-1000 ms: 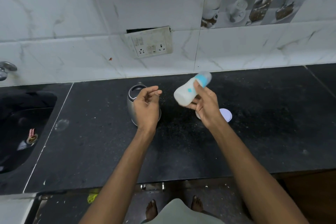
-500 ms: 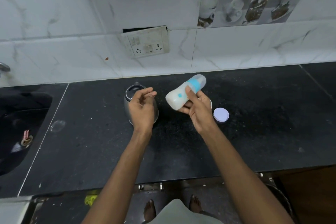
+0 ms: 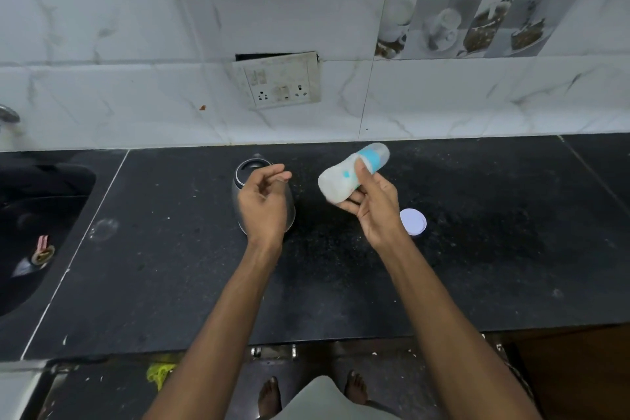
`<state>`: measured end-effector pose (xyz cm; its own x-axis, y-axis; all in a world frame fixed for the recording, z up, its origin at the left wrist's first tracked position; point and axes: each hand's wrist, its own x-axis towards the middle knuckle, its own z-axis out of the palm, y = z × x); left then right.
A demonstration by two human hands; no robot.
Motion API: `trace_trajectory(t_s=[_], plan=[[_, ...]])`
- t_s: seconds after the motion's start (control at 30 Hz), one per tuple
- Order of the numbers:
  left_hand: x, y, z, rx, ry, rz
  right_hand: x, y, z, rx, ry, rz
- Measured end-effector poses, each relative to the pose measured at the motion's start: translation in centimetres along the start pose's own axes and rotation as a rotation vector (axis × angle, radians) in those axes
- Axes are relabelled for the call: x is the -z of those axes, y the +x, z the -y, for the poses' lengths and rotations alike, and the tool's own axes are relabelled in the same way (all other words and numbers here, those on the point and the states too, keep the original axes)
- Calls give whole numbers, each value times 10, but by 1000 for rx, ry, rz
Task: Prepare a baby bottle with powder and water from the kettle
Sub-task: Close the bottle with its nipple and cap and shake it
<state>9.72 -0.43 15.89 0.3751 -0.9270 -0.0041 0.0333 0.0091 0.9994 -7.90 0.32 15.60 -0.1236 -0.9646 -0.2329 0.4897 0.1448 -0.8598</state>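
Bottle (image 3: 351, 174): capped, tilted, milky; right hand (image 3: 375, 204) grips it. Left hand (image 3: 264, 204): loosely curled, empty, above kettle (image 3: 252, 174). Advice: shake firmly, thumb clamped.

Socket plate (image 3: 278, 82) hangs crooked on my marble wall tiles (image 3: 102, 44); sink (image 3: 37, 232) sits left of black counter (image 3: 477, 266).

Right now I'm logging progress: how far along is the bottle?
Filling looks done: the baby bottle holds whitish liquid and its clear cap is on. In hand: the right hand grips it tilted, probably mixing; the left hand hovers above the kettle. Left: the white lid lies loose on the counter.
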Motion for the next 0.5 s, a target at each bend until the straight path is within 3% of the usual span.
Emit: trace_trajectory(t_s=[0.07,0.17,0.3,0.4,0.5], plan=[[1,-1,-2,6,2,13,-1,-2,-3,-8,-69,26],[2,0,2,3,-5,8,0,0,-4,-17,46,-40],[4,-1,0,0,-3,18,-6,-3,1,-33,-38,40],[5,0,2,2,-4,7,-4,-1,7,-28,131,-31],[4,-1,0,-3,1,14,-5,-3,11,-70,-9,51]])
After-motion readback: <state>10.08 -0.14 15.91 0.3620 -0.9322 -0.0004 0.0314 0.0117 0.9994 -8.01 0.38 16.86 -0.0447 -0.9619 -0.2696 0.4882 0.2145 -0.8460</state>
